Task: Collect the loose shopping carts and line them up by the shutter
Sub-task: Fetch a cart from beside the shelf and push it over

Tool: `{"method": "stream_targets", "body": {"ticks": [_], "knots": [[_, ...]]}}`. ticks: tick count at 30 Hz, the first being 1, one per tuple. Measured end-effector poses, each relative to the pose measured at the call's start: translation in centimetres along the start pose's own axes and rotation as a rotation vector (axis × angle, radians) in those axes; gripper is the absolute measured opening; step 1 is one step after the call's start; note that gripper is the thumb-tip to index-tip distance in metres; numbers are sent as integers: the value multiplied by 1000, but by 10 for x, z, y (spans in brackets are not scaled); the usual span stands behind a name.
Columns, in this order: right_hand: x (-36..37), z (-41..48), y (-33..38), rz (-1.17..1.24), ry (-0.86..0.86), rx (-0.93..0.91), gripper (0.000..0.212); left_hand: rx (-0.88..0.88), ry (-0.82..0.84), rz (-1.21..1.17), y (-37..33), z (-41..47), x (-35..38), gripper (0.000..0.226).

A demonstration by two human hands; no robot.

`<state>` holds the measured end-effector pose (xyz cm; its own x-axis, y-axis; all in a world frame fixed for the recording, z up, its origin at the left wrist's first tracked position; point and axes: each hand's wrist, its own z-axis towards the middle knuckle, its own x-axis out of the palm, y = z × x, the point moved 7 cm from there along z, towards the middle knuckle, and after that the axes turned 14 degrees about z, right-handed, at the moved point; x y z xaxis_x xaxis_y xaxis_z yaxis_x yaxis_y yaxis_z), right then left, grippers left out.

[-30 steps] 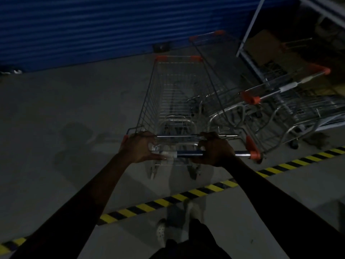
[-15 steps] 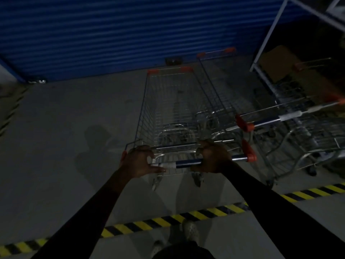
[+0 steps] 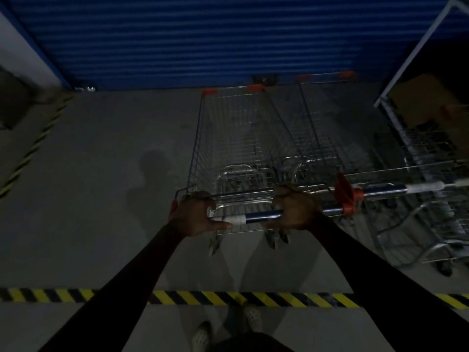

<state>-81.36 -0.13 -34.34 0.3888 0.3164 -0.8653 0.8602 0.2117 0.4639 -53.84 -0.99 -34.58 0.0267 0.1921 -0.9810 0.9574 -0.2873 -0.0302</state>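
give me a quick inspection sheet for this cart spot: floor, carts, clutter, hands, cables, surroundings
surface: grey concrete floor; yellow-and-black striped tape runs across it just ahead of the person's shoes.
job's things: cart points nose-first at the blue shutter; second cart stands close beside it on the right, facing the same way.
clutter: more cart frames at far right, blurred; cardboard box behind them.
grippers: left hand and right hand both grip the cart's handle bar.
cables: nothing seen.
surroundings: dim light; pale metal rack at right.
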Motion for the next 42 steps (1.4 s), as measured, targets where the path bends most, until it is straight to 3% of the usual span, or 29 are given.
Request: {"method": "stream_targets", "body": {"ticks": [5,9,16,22,26,30,32,34,37,39,42], "knots": [[2,-1,-7,4,-29,-43,106,-28,43,29,-6,-2,-2,101],[3,0,-9,-3,-14,-45,88,-52,60,36,-7,-5,-3,105],[10,-5,-12,-16,-38,-75,93,-73,127,24,-13,-19,-1,92],[14,-22,-8,-50,-105,-183,80,-104,167,24,-22,-44,9,88],[15,-28,-14,-9,-67,-143,75,-102,112,4,-29,-55,10,104],[12,-32,-5,12,-47,-121,73,-102,108,16,-26,-59,12,99],[12,-36,0,36,-49,-97,63,-101,104,6,-23,-60,13,98],[18,-36,6,5,-26,-54,52,-87,84,4,-22,-62,12,98],[32,-35,23,-110,-8,34,58,-108,14,59,-25,-70,11,90],[43,-38,42,-141,-62,88,60,-129,-116,120,-30,-82,12,77],[64,-45,83,-115,-136,9,59,-88,-402,94,-41,-107,14,44]]}}
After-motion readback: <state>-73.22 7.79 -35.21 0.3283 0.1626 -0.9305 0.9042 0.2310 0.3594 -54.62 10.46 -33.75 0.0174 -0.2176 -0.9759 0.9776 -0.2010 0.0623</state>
